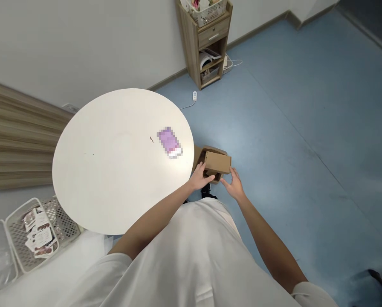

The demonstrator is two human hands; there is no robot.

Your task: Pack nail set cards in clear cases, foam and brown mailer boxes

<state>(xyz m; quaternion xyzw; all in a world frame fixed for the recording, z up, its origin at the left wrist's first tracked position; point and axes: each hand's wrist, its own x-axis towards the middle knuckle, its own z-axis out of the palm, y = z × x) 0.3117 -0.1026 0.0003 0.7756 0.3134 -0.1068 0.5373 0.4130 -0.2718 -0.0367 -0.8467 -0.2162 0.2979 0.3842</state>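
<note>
A small closed cardboard box [218, 162] is held between my two hands, just past the right edge of the round table. My left hand [200, 177] presses its fingers to the box's left side, the thumb pointing inward below the near edge. On the opposite side, my right hand [234, 184] grips the near right corner with its fingertips. Directly beneath is a larger open cardboard box [215, 149], partly hidden by the small one. Whether the small box touches the larger one, I cannot tell.
The white round table [120, 170] carries a blurred purple item [169, 141]. A wooden cabinet [187, 47] with a basket [212, 14] on top stands by the wall. White baskets [16, 238] sit at lower left. A cabled white device [195, 96] lies on the blue floor [290, 179].
</note>
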